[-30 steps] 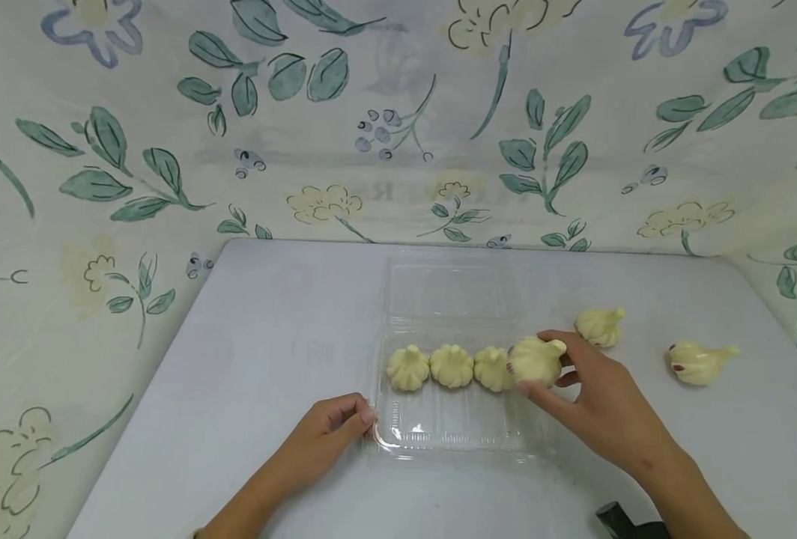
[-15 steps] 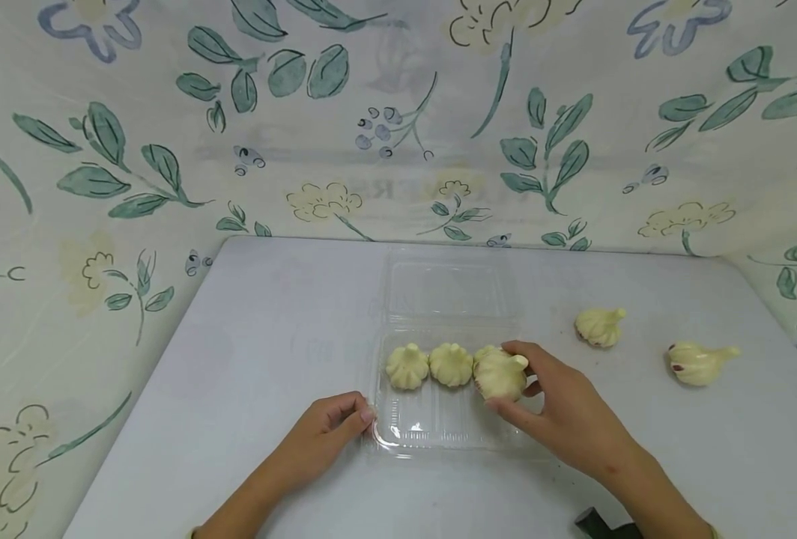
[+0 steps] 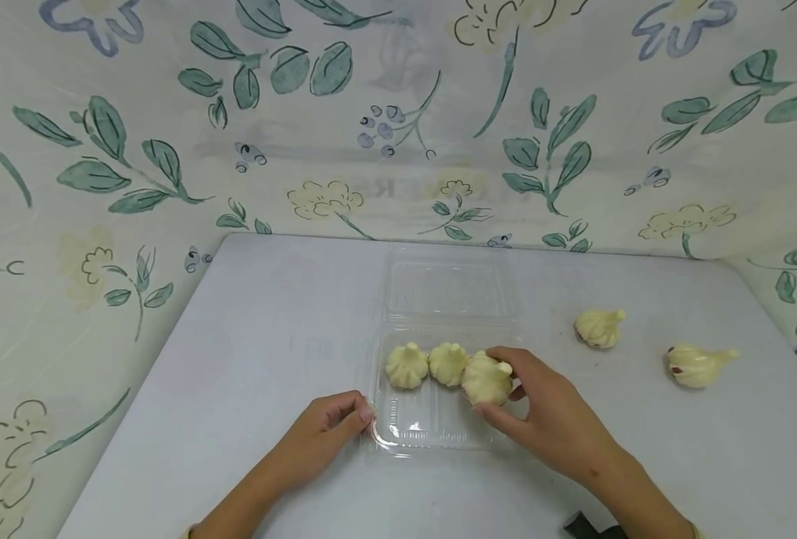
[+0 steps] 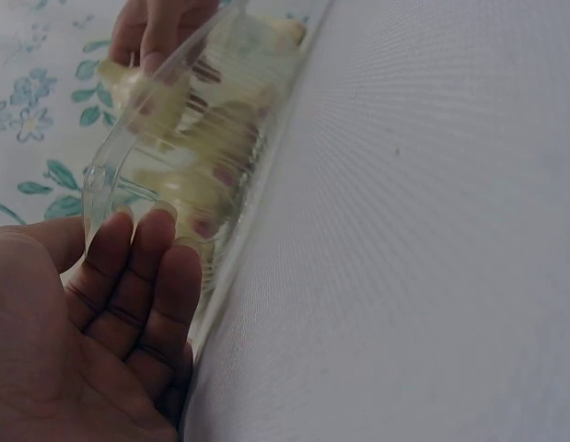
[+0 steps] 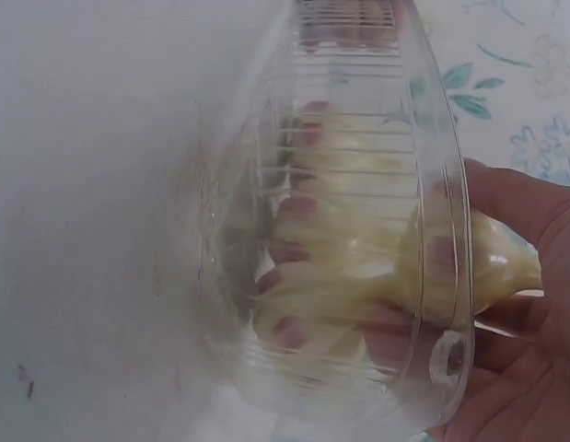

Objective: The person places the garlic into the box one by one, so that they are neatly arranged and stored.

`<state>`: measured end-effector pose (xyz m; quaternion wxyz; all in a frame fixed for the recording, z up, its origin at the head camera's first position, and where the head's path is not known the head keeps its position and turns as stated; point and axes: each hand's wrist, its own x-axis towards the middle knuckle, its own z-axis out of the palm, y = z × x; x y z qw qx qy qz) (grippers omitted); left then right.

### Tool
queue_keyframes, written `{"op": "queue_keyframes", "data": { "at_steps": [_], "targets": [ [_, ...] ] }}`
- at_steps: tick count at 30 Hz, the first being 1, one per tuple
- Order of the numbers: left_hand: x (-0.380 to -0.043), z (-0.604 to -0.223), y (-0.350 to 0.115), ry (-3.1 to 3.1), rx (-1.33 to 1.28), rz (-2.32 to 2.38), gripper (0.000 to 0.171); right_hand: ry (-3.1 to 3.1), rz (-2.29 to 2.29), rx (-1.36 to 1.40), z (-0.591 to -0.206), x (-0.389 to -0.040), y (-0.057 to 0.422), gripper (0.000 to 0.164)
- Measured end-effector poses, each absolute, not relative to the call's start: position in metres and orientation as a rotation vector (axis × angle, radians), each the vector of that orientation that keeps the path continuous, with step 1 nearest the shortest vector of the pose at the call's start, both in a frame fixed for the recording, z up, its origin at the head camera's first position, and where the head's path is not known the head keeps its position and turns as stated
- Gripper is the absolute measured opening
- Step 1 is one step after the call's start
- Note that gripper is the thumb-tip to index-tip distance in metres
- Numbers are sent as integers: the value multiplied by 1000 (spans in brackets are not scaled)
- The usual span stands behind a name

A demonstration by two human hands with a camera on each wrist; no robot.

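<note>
My right hand [image 3: 550, 415] grips a pale yellow garlic bulb [image 3: 486, 382] between thumb and fingers, over the inside of a clear plastic clamshell box [image 3: 408, 442]. Two other bulbs are plain in the box's far half: a left one [image 3: 407, 367] and a middle one [image 3: 447, 363]. The held bulb mostly hides a third. Through the box wall, the right wrist view shows bulbs with reddish spots below the held bulb [image 5: 501, 267], whose stem points out of the box. My left hand [image 3: 334, 430] pinches the box's left rim [image 4: 100, 180], thumb over it and fingers outside.
Two more garlic bulbs lie on the white table [image 3: 270, 314] to the right: a nearer-in one [image 3: 599, 328] and a farther one [image 3: 698, 364]. The box's open lid [image 3: 449, 288] lies flat behind it. A black object [image 3: 590, 526] shows by the right forearm. Floral cloth [image 3: 385, 135] hangs behind.
The right hand has carried its garlic bulb leftward and slightly nearer, from the right end of the row to in front of the third bulb. The left hand stays on the rim.
</note>
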<state>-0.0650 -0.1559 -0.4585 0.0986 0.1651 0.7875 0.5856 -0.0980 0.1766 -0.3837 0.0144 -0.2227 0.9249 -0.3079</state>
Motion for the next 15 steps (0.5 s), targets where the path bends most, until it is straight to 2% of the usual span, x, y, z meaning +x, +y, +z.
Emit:
{"op": "queue_keyframes", "data": {
  "at_steps": [15],
  "targets": [
    [-66,-460,-156,2347,494,1723,24,2830,-1073,-963,-390,-96,164,69]
  ]
}}
